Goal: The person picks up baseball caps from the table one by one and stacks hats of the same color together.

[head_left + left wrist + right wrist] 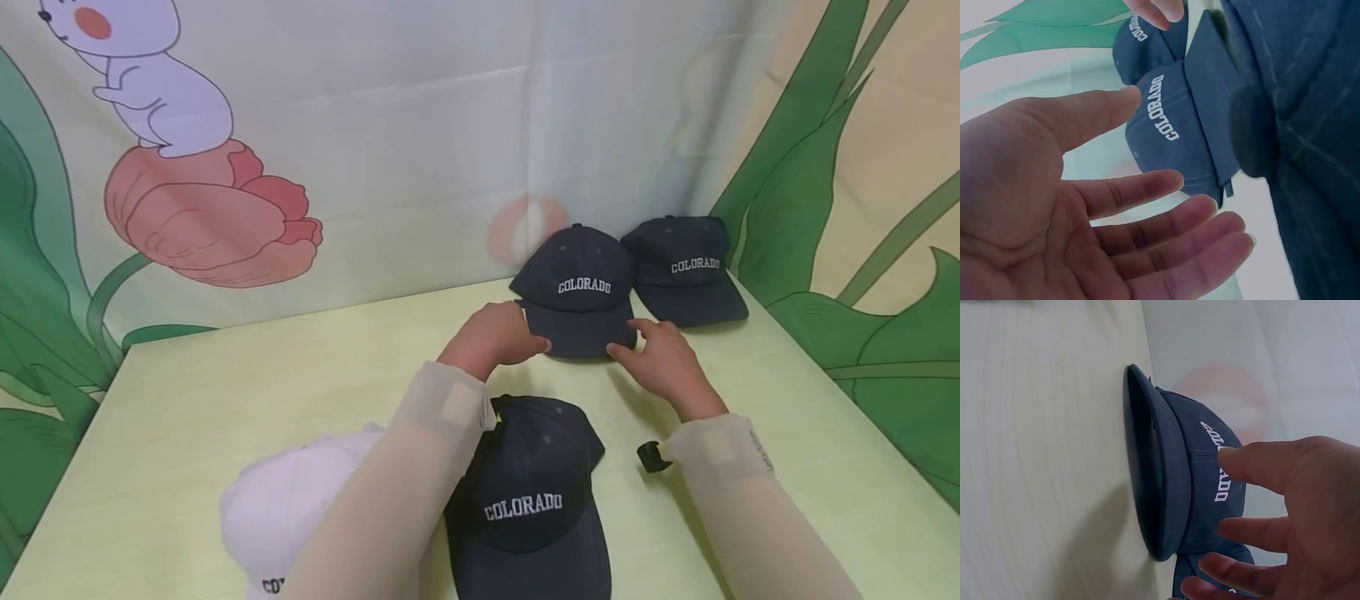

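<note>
A navy baseball cap (581, 329) with COLORADO in white letters stands at the back of the table, its brim facing me. My left hand (498, 337) is at the left side of the brim, and my right hand (663, 360) is at the right corner. In the left wrist view the left hand's fingers (1166, 262) are spread and hold nothing. Loosely extended fingers (1247, 569) of the right hand show in the right wrist view, close over the same cap. Nearer me lies another navy cap (540, 467), partly behind my left sleeve.
A third navy cap (686, 271) sits at the back right, against the first. At the front left a white cap (288, 492) is partly covered by my left sleeve. Behind the pale table (225, 379) hangs a printed cloth (405, 158). A small black object (652, 457) is at my right cuff.
</note>
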### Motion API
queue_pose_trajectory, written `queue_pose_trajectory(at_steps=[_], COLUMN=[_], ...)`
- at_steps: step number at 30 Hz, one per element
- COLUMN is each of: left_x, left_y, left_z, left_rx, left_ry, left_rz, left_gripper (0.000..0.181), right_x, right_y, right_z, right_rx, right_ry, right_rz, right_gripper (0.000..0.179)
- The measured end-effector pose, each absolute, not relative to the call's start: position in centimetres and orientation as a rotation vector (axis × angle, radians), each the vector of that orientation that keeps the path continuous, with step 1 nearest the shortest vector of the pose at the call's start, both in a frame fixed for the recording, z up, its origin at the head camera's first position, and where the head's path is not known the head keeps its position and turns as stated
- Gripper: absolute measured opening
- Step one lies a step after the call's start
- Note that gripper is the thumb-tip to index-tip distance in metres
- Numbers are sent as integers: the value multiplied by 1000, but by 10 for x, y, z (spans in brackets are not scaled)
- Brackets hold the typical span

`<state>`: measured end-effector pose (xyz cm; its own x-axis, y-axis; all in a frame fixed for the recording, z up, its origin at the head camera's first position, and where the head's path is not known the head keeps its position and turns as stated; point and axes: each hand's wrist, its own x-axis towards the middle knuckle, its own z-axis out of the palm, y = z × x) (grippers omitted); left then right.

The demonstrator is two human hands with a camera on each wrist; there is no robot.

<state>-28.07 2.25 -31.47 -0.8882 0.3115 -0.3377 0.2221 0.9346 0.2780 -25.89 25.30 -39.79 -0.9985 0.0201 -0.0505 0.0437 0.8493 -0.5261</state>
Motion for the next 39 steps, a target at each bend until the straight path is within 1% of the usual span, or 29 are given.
queue_pose_trajectory(at_steps=[8, 14, 24, 31, 39], left_x=[-295, -303, -309, -315, -322], left_y=[28, 35, 43, 50, 54], left_z=[-312, -312, -325, -333, -338], left_rx=[314, 321, 219, 192, 175], left_ry=[2627, 2668, 2666, 2647, 2591], left_rz=[394, 329, 287, 266, 277], left_gripper=[54, 57, 56, 56, 61], right_x=[-268, -275, -276, -280, -285], right_y=[256, 258, 262, 264, 265], right_z=[-399, -401, -403, -406, -408], right_rx=[102, 108, 113, 120, 136], right_ry=[2952, 2956, 2938, 2923, 2925], right_rz=[-855, -844, -858, -858, -846], right_gripper=[69, 71, 72, 72, 73])
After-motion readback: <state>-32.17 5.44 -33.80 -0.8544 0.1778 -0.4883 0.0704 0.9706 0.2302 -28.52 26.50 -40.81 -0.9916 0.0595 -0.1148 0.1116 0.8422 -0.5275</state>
